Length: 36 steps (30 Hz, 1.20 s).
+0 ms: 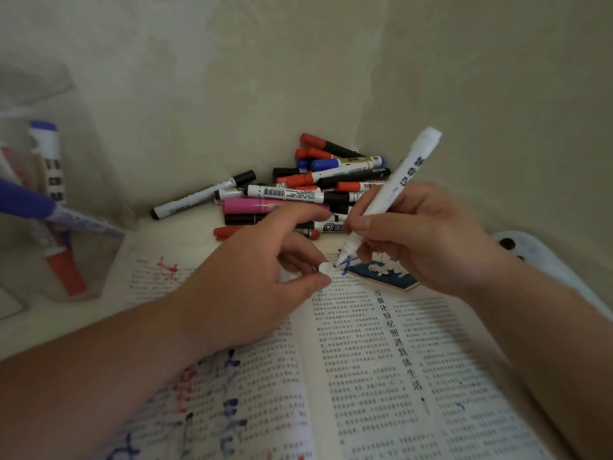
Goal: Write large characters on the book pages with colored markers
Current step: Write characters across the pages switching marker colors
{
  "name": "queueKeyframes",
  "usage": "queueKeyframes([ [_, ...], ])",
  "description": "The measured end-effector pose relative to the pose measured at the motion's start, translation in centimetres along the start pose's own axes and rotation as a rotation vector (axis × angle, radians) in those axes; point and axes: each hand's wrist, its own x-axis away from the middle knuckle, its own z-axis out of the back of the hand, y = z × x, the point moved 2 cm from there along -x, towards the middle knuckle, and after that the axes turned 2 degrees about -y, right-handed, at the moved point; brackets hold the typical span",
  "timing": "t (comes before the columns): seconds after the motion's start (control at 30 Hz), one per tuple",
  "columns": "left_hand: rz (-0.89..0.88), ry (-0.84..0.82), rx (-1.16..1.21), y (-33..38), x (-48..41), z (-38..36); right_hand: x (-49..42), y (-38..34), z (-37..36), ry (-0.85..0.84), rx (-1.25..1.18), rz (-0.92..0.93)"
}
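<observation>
A: Nearest thing?
B: Open book [365, 376], lying flat across the bottom. The left page carries big blue and red hand-drawn characters over the print, too blurred to read.
A: Any legible print?
B: Right page, vertical heading: 当量化回忆照进具体生活. Body text is too small.
A: Left hand?
B: Left hand [252, 280] is over the book's gutter, thumb and a fingertip clamped on a small white cap [325, 269], just beside the pen tip.
A: Right?
B: Right hand [421, 240] has its fingers wrapped round a white marker [394, 187], tilted, blue tip down on blue strokes at the top of the right page, beside a dark blue illustration [381, 270]. Black characters on the barrel, only partly readable.
A: Behind that?
B: Pile of markers [298, 194] in the wall corner — red, blue and black caps, one pink marker [252, 205], one white barrel with a barcode. Far left, a clear container [66, 227] holds blue and red markers — blurred.
</observation>
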Motion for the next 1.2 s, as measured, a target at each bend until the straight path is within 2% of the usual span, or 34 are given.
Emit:
queueKeyframes([
  [0.2,0.026,-0.041,-0.009,0.1,-0.1,0.0,0.6,-0.6,-0.7,-0.022,0.178,0.147],
  [0.4,0.027,-0.066,0.005,0.2,-0.1,-0.1,0.5,0.2,-1.5,-0.080,0.389,0.075],
  [0.5,0.036,-0.049,0.022,0.2,-0.1,0.0,0.4,0.4,-1.7,-0.078,0.481,0.108],
  [0.67,0.027,-0.065,0.024,0.3,-0.1,-0.1,0.6,-0.6,-1.1,0.125,0.301,0.298],
  [0.83,0.040,-0.072,-0.004,0.2,-0.1,-0.1,0.7,-0.8,-2.0,0.080,0.256,0.449],
  [1.03,0.036,-0.084,0.018,-0.1,-0.2,-0.2,1.2,-1.2,-1.8,0.286,0.269,0.474],
  [1.1,0.046,-0.088,0.014,0.0,-0.1,-0.2,1.4,-1.3,-1.9,0.294,0.268,0.470],
  [1.2,0.061,-0.079,0.010,0.0,0.1,-0.1,1.4,-1.1,-2.7,0.206,0.269,0.478],
])
